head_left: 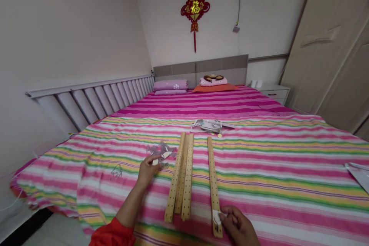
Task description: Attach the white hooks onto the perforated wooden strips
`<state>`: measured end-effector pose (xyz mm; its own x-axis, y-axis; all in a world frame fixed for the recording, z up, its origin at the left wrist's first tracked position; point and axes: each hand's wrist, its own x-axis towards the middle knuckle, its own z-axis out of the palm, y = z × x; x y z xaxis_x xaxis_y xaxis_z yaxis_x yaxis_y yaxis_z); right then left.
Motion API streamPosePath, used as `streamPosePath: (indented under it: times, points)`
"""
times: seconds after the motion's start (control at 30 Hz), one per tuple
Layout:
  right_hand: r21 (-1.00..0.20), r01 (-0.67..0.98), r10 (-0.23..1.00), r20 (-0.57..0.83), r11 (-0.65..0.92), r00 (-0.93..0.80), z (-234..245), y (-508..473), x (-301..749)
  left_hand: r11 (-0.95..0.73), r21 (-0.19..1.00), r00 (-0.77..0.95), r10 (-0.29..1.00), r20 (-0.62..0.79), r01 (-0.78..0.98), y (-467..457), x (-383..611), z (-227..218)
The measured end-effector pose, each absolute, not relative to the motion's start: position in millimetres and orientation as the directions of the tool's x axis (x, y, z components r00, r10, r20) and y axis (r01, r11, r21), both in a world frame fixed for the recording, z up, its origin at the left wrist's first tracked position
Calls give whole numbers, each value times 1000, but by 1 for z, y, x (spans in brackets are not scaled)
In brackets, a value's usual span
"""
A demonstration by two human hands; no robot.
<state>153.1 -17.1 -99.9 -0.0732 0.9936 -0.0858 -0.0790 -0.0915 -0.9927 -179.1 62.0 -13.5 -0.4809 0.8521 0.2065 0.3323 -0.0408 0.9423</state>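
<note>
My left hand (148, 168) reaches out over the striped bedspread (273, 169) and pinches a small white piece at the edge of a crumpled clear plastic bag (162, 150). My right hand (238, 226) is closed on a small white piece pressed against the near end of a single perforated wooden strip (213, 178). Between the hands lie several more perforated wooden strips (181, 178), bundled side by side.
A torn clear packet with printed paper (211, 126) lies beyond the strips. Another white packet (359, 175) sits at the right edge. Pillows (170, 85) and folded bedding (212, 80) rest at the headboard. A nightstand (273, 91) and a wardrobe (331, 46) stand on the right.
</note>
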Motion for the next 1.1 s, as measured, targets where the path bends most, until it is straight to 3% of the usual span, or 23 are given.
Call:
streamPosePath:
  times: [0.17,0.27,0.33,0.43,0.53,0.73,0.83,0.97,1.1]
  points:
    - [-996,-84,994,-15,-24,-108,-73,-6,139,-6,996,-421,906,42,86,51,-169,-6]
    - [-997,-73,987,47,36,-153,-46,9,120,-32,982,-430,901,-52,-186,43,-159,3]
    - [-995,-66,978,91,80,-187,-29,17,106,-54,885,-407,900,-157,-463,35,-151,11]
    - [-989,-80,965,137,122,-225,-13,21,91,-19,634,-267,917,-297,-773,20,-134,24]
    - [-985,-116,964,149,126,-221,-7,18,86,73,469,-119,923,-367,-880,4,-110,31]
    - [-977,-173,982,147,125,-119,-9,6,96,196,288,50,894,-446,-937,-11,-47,20]
    - [-972,-139,978,198,188,-67,-7,2,109,223,343,55,898,-438,-913,-15,-20,9]
    - [-946,-38,945,323,322,-50,-4,-1,130,284,560,83,931,-357,-778,-20,1,-3]
    - [-961,-30,958,276,275,-79,-8,-1,143,331,761,100,937,-334,-558,-16,10,-5]
